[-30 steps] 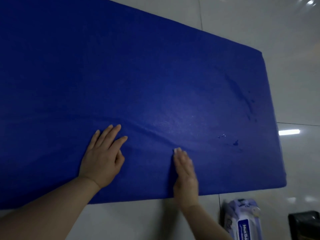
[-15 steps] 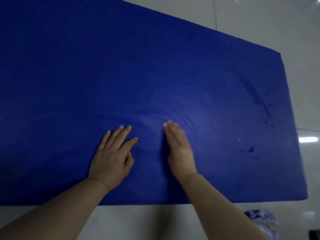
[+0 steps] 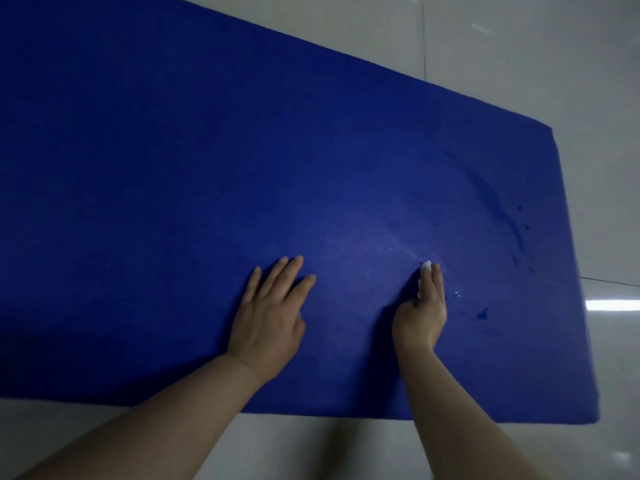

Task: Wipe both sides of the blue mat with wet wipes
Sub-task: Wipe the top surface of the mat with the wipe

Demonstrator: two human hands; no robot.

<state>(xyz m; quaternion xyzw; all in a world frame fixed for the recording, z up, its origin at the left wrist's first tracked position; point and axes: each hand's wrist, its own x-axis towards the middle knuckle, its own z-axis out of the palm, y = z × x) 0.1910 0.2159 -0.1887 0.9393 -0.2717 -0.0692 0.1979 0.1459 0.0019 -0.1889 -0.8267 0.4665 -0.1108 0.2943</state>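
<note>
Both hands are down on the blue mat (image 3: 277, 150), which is spread flat on the pale tiled floor (image 3: 519, 46) and fills most of what I can see. Left hand (image 3: 268, 323) is pressed flat, fingers straight and a bit spread, holding the mat still near its near edge. Right hand (image 3: 420, 313) is a little way to the right, fingers straight and together, pushing a small wad of white wipe (image 3: 426, 266) against the surface; only a bit of it pokes out past my fingertips. Some wet sheen and droplets show around that spot, with darker damp streaks further right.

What I reckon could go wrong: the wipe is bunched tiny and only pressed, not really gripped, so a fast stroke could leave it behind or roll it out from under my fingers. If my left hand lets up, the mat might slide or wrinkle on that shiny tile. Also the whole far-left stretch looks dry, so it's easy to miss patches before flipping
</note>
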